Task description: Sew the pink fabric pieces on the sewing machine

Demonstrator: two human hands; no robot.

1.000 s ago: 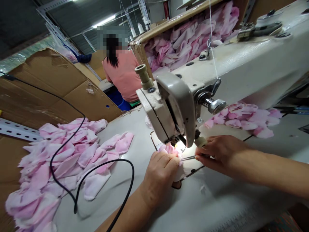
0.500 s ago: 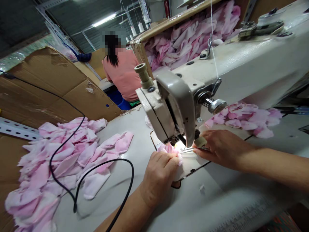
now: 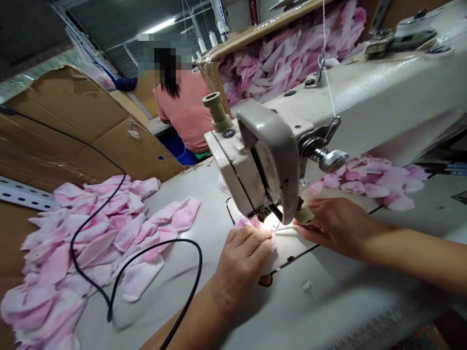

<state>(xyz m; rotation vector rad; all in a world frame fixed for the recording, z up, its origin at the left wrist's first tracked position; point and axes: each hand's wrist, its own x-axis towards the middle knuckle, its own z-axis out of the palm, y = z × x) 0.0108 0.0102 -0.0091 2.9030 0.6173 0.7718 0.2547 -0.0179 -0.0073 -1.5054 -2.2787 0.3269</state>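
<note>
Under the sewing machine head [image 3: 268, 160], a small piece of pink fabric [image 3: 251, 222] lies on the lit needle plate. My left hand [image 3: 245, 257] is closed on its near edge, with the fingertips pressed together beside the needle area. From the right, my right hand [image 3: 328, 223] grips a pair of metal tweezers [image 3: 286, 228]. Their tips reach the edge of the fabric near my left fingers, and the prongs look close together. The machine's head and the left fingers partly hide the fabric.
A heap of pink-white fabric pieces [image 3: 91, 243] covers the table's left side, with a black cable [image 3: 73, 248] looping across. Small pink pieces [image 3: 383, 182] lie behind my right hand. A box of pink fabric [image 3: 292, 58] stands behind the machine. A person [image 3: 186, 109] sits beyond the cardboard [image 3: 91, 126].
The tweezers' prongs, apart before, have come together at the fabric's edge. My left hand has barely moved. The whole view has shifted slightly.
</note>
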